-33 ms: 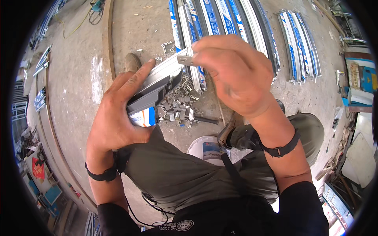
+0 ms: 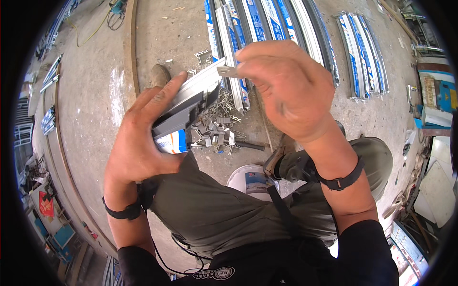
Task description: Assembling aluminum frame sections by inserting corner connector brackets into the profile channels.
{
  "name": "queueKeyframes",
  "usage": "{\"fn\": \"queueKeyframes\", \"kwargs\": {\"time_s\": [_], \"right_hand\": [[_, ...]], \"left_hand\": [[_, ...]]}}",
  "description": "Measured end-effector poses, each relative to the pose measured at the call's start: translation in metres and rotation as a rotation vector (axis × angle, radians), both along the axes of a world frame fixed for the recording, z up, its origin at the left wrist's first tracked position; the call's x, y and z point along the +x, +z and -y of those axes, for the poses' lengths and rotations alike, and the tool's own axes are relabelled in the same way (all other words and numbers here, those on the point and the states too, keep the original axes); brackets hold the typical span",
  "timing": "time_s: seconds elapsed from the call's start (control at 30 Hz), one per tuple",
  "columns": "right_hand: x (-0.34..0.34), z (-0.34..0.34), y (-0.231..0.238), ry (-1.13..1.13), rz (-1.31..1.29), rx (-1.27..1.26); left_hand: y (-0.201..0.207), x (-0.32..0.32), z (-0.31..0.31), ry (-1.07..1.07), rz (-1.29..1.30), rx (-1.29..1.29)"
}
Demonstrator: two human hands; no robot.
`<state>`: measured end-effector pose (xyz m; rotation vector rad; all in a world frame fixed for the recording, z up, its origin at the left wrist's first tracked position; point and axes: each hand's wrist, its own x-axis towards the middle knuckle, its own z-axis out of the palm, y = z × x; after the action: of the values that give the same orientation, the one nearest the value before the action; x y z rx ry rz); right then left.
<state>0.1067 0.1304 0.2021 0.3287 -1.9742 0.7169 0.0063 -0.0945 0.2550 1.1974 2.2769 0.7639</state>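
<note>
My left hand (image 2: 136, 136) is wrapped round a metal frame profile (image 2: 176, 120), white on its upper side and dark grey below, with blue-and-white film on its near side. The cut end of the profile points up and to the right, between my hands. In a pinch, my right hand (image 2: 291, 93) holds a small flat metal plate (image 2: 227, 71) with a hole in it. The plate is right beside the profile's cut end; whether they touch I cannot tell. Beneath, a heap of small metal offcuts (image 2: 214, 131) lies on the floor.
Long film-wrapped profiles (image 2: 276, 21) lie side by side ahead, with a second bundle (image 2: 362, 57) to their right. A white bucket (image 2: 236, 177) stands between my legs. One long wooden beam (image 2: 130, 47) runs along the floor at left, near a power tool (image 2: 117, 6) with a cord.
My right hand has shifted slightly to the right with the plate, which is turned a little. The profile in my left hand has tilted slightly.
</note>
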Motion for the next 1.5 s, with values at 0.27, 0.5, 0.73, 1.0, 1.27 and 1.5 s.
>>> {"fn": "queueKeyframes", "kwargs": {"time_s": [0.27,0.5,0.73,1.0,1.27,1.5], "right_hand": [[0.001,0.002,0.002,0.030,0.024,0.001],[0.011,-0.004,0.014,0.064,0.127,0.123],[0.013,-0.006,0.016,0.100,0.119,0.129],[0.013,-0.002,0.019,0.154,0.134,0.072],[0.017,-0.004,0.018,0.143,0.221,0.109],[0.016,-0.006,0.018,0.107,0.208,0.191]], "left_hand": [[0.004,-0.003,0.003,-0.015,0.055,-0.058],[0.001,-0.003,0.002,-0.017,0.054,-0.040],[0.002,-0.007,0.004,-0.088,0.073,0.013],[0.001,-0.008,0.007,-0.102,0.115,0.004],[-0.002,-0.009,0.006,-0.109,0.102,0.016],[-0.001,-0.009,0.006,-0.105,0.120,-0.042]]}}
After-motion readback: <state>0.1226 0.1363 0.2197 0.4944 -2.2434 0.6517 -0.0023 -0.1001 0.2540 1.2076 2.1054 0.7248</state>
